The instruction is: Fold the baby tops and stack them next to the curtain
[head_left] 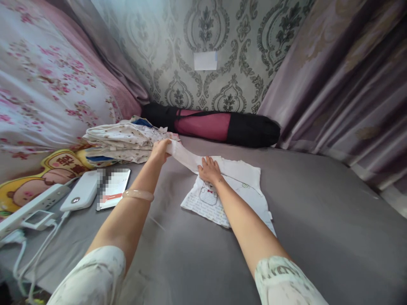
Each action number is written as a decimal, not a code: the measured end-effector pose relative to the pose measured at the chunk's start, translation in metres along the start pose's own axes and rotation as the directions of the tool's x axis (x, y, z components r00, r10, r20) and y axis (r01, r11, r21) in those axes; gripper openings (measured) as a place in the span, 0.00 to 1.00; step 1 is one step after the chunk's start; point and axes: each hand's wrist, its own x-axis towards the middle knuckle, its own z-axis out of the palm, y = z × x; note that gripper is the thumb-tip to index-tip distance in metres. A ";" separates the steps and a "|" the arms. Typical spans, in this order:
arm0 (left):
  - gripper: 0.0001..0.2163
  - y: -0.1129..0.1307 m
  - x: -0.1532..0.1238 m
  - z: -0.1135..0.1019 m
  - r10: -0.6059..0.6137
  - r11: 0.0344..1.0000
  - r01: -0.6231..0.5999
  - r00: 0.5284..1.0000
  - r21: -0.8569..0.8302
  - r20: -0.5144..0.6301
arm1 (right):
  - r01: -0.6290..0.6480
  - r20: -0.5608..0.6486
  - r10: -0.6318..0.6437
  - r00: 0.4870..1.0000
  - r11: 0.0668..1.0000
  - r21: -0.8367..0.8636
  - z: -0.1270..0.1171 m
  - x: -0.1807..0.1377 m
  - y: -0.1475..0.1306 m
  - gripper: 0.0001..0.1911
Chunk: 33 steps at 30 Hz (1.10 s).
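Note:
A small white garment (pixel 244 192) with a bear drawing and rows of print lies on the grey sheet. It looks like a child's shirt, with one half folded over the printed part. My left hand (pixel 161 150) pinches the end of its sleeve (pixel 184 156) and holds it stretched out to the left, lifted a little off the sheet. My right hand (pixel 210 170) lies flat on the garment near the base of that sleeve, fingers spread and pressing down. Part of the print is hidden under my right hand and forearm.
Beyond my left hand sits a stack of folded clothes (pixel 124 137). A black and pink rolled bag (pixel 203 126) lies along the wall. At the left are a phone (pixel 116 188), a white power bank (pixel 83 192), a power strip (pixel 38 207) with cables, and a yellow cushion (pixel 34 186).

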 end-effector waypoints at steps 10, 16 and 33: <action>0.09 -0.003 -0.044 0.047 0.074 0.990 -0.045 0.972 -0.134 0.224 | 0.030 -0.186 0.024 0.982 0.959 0.281 -0.015 -0.004 0.010 0.28; 0.05 -0.019 -0.072 0.087 0.141 0.990 -0.138 0.950 -0.034 0.280 | -0.153 0.039 0.348 0.937 0.306 0.940 -0.036 -0.024 0.044 0.25; 0.06 -0.073 -0.134 0.148 0.296 0.887 -0.436 0.793 0.155 0.533 | -0.150 0.109 0.296 0.949 0.120 0.981 -0.045 -0.061 0.088 0.28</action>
